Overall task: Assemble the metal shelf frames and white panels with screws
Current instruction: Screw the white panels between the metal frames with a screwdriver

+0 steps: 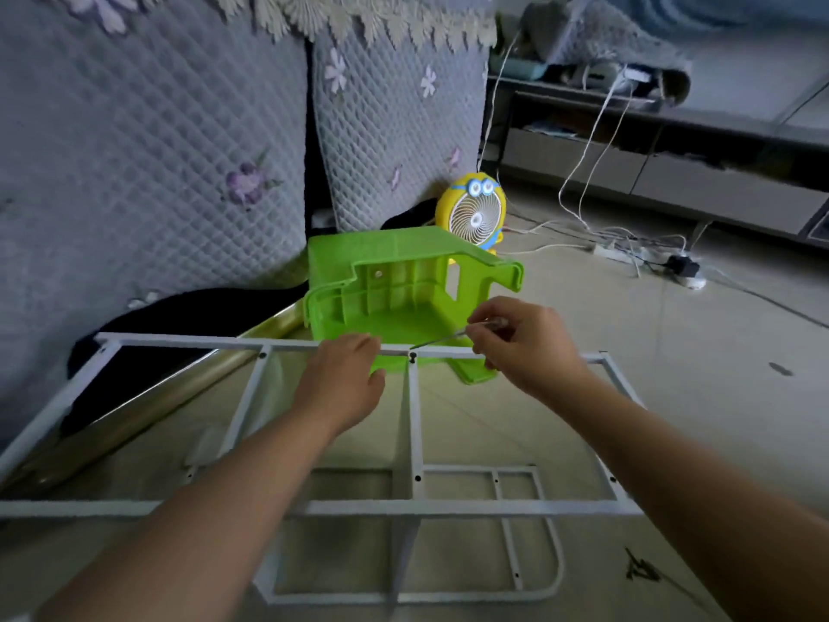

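Clasping white tubular frame [179, 341] with left hand [343, 379]; right hand [525, 347] grip pinches thin metal tool [442, 338].

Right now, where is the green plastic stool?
The green stool lies tipped on its side at the centre of the head view, just beyond the far rail of the white frame, with the yellow fan right behind it.
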Motion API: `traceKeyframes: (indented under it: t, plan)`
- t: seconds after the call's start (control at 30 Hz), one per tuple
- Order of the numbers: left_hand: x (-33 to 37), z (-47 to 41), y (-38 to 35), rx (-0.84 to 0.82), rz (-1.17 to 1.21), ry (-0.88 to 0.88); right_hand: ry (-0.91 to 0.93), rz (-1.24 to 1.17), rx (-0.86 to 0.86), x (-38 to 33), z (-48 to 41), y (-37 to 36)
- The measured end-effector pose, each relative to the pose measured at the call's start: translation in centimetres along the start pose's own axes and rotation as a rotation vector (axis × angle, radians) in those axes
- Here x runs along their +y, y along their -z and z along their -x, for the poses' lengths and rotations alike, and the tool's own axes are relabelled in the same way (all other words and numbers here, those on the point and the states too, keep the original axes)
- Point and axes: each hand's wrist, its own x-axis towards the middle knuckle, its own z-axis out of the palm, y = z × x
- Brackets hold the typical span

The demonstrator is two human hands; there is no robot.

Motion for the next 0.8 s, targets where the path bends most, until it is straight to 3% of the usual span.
traceKeyframes:
  t: [0.17, 0.47, 0.8]
  plan:
    - [-1.5, -1.9, 0.3, -0.075, 0.012, 0.019, 0.082, 0.124, -0.053, -0.7, -2.1, -0.7]
    - [-1.9, -2.4, -1.0, 0.072, 0.120, 0.076, 0.170, 0.148, -0.108, 0.0, -3.3, -0.2]
    - [-1.6, -2.3, -0.7, 0.063, 0.065, 0.090, 0.205, 0.217, -0.143, 0.1, -3.8, -0.4]
